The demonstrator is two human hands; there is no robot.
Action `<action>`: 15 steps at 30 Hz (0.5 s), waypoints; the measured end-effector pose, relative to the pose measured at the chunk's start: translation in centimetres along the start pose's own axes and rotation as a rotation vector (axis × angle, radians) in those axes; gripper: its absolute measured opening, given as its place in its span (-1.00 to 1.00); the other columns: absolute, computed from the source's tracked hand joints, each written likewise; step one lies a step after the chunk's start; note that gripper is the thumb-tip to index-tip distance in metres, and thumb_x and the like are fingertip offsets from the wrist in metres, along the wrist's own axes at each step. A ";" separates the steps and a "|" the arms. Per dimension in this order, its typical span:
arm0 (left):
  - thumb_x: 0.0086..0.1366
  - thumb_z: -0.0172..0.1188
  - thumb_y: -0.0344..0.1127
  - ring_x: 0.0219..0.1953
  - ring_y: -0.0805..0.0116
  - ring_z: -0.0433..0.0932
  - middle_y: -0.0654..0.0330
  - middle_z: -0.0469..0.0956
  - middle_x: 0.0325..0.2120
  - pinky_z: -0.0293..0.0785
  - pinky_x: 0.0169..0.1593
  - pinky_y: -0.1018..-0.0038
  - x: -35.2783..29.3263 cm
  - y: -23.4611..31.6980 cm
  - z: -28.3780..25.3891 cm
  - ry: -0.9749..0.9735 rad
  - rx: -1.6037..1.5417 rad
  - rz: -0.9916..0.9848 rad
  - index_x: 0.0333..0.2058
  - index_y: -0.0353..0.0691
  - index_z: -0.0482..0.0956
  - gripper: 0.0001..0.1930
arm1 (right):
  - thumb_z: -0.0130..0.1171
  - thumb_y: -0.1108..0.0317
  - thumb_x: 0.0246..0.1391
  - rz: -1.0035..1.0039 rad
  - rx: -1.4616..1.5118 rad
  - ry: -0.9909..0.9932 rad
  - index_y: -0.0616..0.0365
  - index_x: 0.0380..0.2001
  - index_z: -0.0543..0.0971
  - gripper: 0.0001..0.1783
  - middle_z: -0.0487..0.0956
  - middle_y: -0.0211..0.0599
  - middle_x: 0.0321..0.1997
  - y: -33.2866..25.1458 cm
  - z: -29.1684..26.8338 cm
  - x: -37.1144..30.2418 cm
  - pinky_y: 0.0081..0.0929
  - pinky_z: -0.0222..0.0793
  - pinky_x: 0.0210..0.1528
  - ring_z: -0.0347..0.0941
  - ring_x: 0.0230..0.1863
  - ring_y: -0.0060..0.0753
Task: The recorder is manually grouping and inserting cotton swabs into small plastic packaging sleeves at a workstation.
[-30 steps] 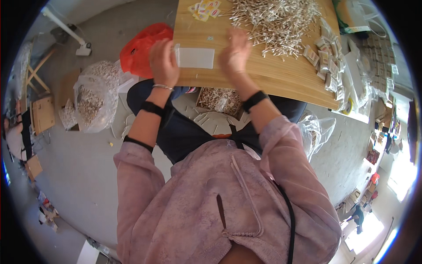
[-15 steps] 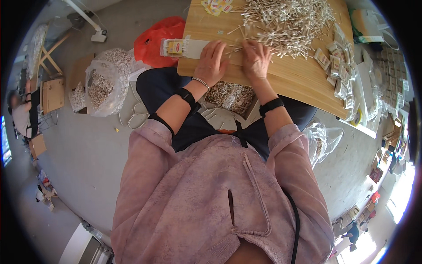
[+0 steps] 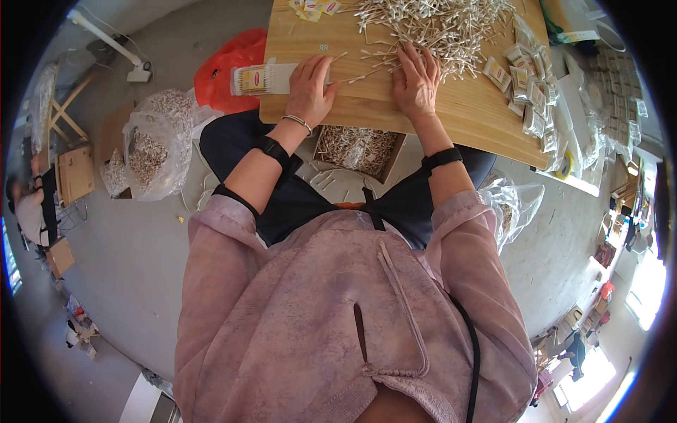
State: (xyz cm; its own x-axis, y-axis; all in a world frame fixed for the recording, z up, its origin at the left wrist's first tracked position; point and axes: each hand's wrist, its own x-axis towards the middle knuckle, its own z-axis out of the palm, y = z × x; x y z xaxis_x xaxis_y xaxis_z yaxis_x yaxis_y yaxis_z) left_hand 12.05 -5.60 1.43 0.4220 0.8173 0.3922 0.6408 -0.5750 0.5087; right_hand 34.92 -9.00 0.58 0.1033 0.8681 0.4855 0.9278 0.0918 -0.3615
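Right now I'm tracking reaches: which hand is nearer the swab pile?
Right: the right hand is at the near edge of the swab pile; the left hand is farther left.

The upper edge of my feed cuts off the table [image 3: 367,107] and the cotton swab pile [image 3: 441,28], while the left grip [image 3: 310,90] covers one end of the white strip [image 3: 283,77] and I can't see what lies under the right grip [image 3: 417,81]. The table's near edge hides part of the open box [image 3: 393,158] below. I find the person [image 3: 32,215] at the left rim blurred, and the figure [image 3: 576,352] at far right too small to make out.
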 end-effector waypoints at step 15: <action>0.02 0.29 -0.43 0.04 0.05 0.36 0.09 0.46 -0.08 0.29 0.11 0.21 -0.7 -0.9 -1.2 0.034 -0.184 -0.075 -0.09 -0.16 0.49 -0.58 | 0.24 0.30 -0.09 -0.040 0.059 0.008 -0.10 -0.33 0.60 -0.83 0.50 -0.43 -0.26 -5.0 0.8 -1.4 -0.04 -0.04 0.26 0.32 -0.03 -0.20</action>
State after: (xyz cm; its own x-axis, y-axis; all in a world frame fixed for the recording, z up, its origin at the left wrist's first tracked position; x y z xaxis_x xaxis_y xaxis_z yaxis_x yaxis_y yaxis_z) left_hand 10.36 -5.69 1.60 0.3537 0.8582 0.3719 0.5405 -0.5121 0.6676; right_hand 29.81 -10.31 1.10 0.0695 0.8595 0.5064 0.9087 0.1549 -0.3876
